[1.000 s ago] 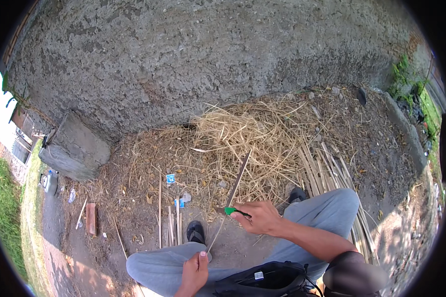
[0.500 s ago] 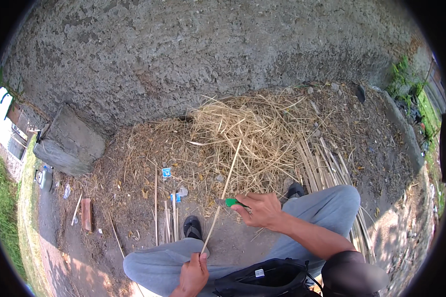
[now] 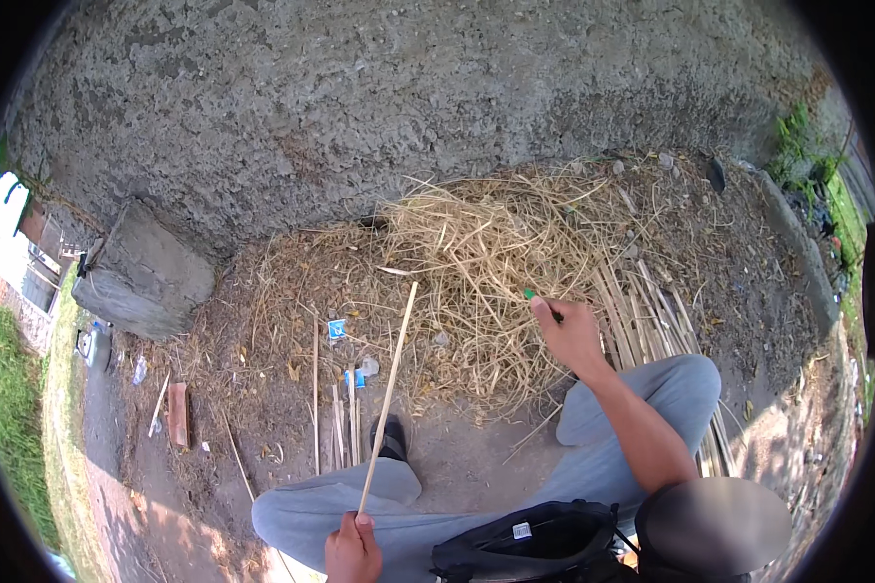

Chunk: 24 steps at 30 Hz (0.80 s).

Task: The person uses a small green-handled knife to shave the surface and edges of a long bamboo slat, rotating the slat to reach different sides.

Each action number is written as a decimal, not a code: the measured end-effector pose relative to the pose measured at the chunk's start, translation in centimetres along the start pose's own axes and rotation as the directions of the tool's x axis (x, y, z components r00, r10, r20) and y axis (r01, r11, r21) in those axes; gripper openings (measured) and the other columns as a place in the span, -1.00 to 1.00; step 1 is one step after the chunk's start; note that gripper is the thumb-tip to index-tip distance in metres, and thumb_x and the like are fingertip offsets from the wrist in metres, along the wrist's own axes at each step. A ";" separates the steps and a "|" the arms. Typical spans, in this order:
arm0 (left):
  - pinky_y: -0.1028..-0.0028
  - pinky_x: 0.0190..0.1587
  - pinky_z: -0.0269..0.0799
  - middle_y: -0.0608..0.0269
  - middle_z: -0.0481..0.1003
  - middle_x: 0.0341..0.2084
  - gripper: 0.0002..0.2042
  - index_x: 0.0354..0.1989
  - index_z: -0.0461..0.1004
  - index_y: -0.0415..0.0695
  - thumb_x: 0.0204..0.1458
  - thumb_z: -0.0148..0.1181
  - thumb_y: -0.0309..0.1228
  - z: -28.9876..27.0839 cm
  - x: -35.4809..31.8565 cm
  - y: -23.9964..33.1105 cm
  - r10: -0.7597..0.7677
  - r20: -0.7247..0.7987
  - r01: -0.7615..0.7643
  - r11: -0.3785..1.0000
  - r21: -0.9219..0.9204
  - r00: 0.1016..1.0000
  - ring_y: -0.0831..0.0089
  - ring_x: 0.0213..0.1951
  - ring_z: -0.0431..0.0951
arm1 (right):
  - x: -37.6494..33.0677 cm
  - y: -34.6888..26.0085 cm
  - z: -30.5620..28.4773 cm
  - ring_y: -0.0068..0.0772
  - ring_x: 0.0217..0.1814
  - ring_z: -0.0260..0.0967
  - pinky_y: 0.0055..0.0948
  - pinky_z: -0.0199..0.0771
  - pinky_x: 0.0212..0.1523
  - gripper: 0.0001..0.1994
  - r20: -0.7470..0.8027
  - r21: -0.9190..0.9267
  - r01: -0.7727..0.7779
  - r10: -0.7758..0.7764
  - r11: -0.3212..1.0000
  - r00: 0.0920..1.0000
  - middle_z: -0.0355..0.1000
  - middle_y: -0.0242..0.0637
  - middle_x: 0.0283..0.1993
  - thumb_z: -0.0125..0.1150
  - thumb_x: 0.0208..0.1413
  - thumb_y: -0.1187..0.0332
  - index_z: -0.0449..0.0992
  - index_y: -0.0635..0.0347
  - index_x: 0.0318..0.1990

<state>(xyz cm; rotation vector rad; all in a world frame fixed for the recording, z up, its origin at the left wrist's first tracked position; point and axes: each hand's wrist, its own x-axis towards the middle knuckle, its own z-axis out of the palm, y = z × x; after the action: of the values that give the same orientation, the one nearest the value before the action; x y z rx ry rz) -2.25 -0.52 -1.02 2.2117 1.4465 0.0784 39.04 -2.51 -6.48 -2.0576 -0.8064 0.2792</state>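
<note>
My left hand, low in the view by my knee, is closed round the bottom end of a thin pale bamboo strip. The strip slants up and away with its far end in the air. To the right, my right hand grips a green-handled knife; only a bit of green shows past the thumb and the blade cannot be made out. The knife is apart from the strip. Behind both hands lies a heap of curly pale shavings on the ground.
Long split strips lie right of the heap; a few more strips lie left. Blue packets, a brick and a concrete block are at left. A rough wall stands behind. A black bag rests on my lap.
My right hand with the knife has moved away from the strip, up and to the right. My left hand has drawn the strip down and left, and the strip stands steeper.
</note>
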 end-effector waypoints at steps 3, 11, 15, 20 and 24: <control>-0.12 -0.31 0.34 -0.35 0.48 -0.46 -0.66 -0.25 0.42 -0.29 0.30 -0.20 -0.25 0.6 0.0 0.9 -0.064 0.042 0.066 0.997 -0.046 0.997 -0.34 -0.34 0.48 | -3.7 -3.1 1.3 -0.36 -0.72 0.23 -0.35 0.22 -0.63 -0.65 0.137 0.074 0.170 -0.179 0.983 0.974 0.40 -0.13 -0.65 0.14 0.24 0.14 0.61 0.30 -0.15; -0.15 -0.25 0.34 -0.40 0.47 -0.40 -0.61 -0.27 0.45 -0.28 0.31 -0.23 -0.22 1.6 0.7 3.5 -0.057 0.031 0.059 0.994 -0.088 0.998 -0.40 -0.27 0.45 | -7.1 -4.2 2.8 -0.25 -0.63 0.45 -0.36 0.42 -0.63 -0.71 -0.008 0.217 0.465 -0.475 0.858 0.880 0.56 -0.15 -0.44 0.27 0.13 0.21 0.61 0.25 -0.14; 0.23 -0.50 0.31 0.08 0.41 -0.66 -0.61 -0.24 0.48 -0.25 0.33 -0.17 -0.18 3.3 2.1 2.4 0.043 -0.011 -0.044 0.954 -0.296 0.999 0.16 -0.60 0.42 | -7.1 -4.0 2.8 -0.24 -0.62 0.47 -0.35 0.44 -0.63 -0.70 0.076 0.218 0.476 -0.501 0.852 0.862 0.56 -0.16 -0.43 0.28 0.12 0.19 0.61 0.24 -0.14; 0.30 -0.55 0.33 0.12 0.39 -0.74 -0.69 -0.24 0.47 -0.24 0.32 -0.09 -0.24 4.6 3.2 1.7 0.082 0.016 -0.067 0.903 -0.425 0.997 0.21 -0.67 0.45 | -8.1 -4.1 3.4 -0.23 -0.65 0.45 -0.34 0.41 -0.66 -0.70 0.116 0.167 0.577 -0.597 0.799 0.793 0.54 -0.20 -0.48 0.29 0.10 0.16 0.62 0.19 -0.14; 0.55 -0.57 0.16 0.42 0.29 -0.68 -0.69 -0.12 0.50 -0.28 0.34 -0.07 -0.27 3.8 3.5 3.0 0.030 0.209 0.137 0.662 -0.737 0.978 0.66 -0.62 0.23 | -8.0 -4.0 3.5 -0.24 -0.67 0.43 -0.34 0.38 -0.69 -0.71 0.098 0.165 0.596 -0.614 0.786 0.783 0.52 -0.23 -0.52 0.30 0.10 0.16 0.62 0.17 -0.15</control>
<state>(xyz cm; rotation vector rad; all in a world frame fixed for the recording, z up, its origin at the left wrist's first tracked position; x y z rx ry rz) 2.93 0.18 -3.79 1.4333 1.0790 0.3544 29.50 -3.73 -6.11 -1.5629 -1.4576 0.1104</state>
